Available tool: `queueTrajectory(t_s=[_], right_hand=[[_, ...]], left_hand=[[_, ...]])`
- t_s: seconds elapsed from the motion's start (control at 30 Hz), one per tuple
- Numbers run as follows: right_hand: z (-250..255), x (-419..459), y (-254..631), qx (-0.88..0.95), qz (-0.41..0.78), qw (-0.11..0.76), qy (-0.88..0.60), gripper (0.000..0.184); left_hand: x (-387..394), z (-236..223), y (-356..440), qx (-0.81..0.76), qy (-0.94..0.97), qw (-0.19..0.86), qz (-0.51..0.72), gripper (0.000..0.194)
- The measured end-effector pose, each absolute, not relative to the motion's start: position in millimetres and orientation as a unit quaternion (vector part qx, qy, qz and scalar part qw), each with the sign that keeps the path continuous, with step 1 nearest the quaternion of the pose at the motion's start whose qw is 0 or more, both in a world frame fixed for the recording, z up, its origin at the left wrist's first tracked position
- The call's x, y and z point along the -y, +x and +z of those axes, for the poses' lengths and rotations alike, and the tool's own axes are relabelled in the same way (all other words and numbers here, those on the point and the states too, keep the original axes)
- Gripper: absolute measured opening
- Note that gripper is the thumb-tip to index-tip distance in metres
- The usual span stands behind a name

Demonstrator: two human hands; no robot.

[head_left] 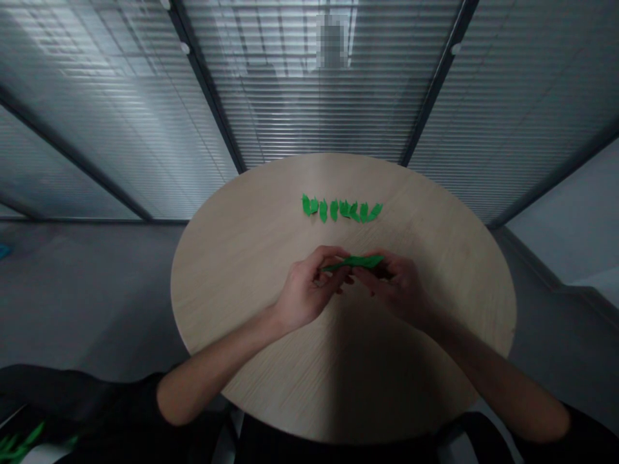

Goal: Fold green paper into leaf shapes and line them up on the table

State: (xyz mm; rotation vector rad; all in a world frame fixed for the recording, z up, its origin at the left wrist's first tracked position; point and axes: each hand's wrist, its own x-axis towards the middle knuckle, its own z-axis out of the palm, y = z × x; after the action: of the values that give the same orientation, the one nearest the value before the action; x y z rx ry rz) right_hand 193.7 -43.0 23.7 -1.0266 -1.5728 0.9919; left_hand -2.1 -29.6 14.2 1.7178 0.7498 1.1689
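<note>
A thin green leaf-shaped piece (363,261), pointed at both ends, is held level above the round table. My left hand (314,283) pinches its left part between thumb and fingers. On the other side, my right hand (396,280) grips the right part, with the thumb below and fingers behind. Both thumbs nearly meet under the middle of the piece. Beyond my hands, a row of several smaller green leaf-shaped pieces (334,209) lies on the table; some of them touch or overlap.
The round wooden table (222,258) stands close to a glass wall with blinds (309,116). At the bottom left, more green pieces (22,444) show beside something white. A small blue object (4,251) lies on the floor at the far left.
</note>
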Motion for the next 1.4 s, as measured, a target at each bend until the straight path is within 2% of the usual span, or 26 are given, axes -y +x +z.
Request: queueTrajectory(t_s=[0.2, 0.37, 0.6, 0.67, 0.87, 1.4], right_hand=[[22.7, 41.3, 192.9, 0.640, 0.406, 0.497, -0.421, 0.020], [24.5, 40.7, 193.3, 0.611, 0.388, 0.556, -0.408, 0.019], [25.6, 42.1, 198.7, 0.615, 0.432, 0.528, -0.395, 0.015], [25.3, 41.8, 200.2, 0.624, 0.446, 0.517, -0.381, 0.013], [24.6, 39.2, 204.1, 0.647, 0.442, 0.514, -0.350, 0.007], [20.5, 42.1, 199.9, 0.678, 0.355, 0.544, -0.343, 0.011]], left_hand=[[29.3, 12.8, -6.2, -0.323, 0.712, 0.413, 0.467, 0.024], [30.0, 13.5, -8.7, -0.339, 0.743, 0.330, 0.474, 0.027], [23.1, 20.5, -12.9, -0.293, 0.801, 0.085, 0.515, 0.030], [19.4, 22.6, -15.9, -0.266, 0.810, 0.061, 0.519, 0.028], [13.7, 24.4, -19.1, -0.193, 0.866, 0.120, 0.445, 0.027], [19.0, 16.0, -11.3, -0.232, 0.776, 0.356, 0.466, 0.018]])
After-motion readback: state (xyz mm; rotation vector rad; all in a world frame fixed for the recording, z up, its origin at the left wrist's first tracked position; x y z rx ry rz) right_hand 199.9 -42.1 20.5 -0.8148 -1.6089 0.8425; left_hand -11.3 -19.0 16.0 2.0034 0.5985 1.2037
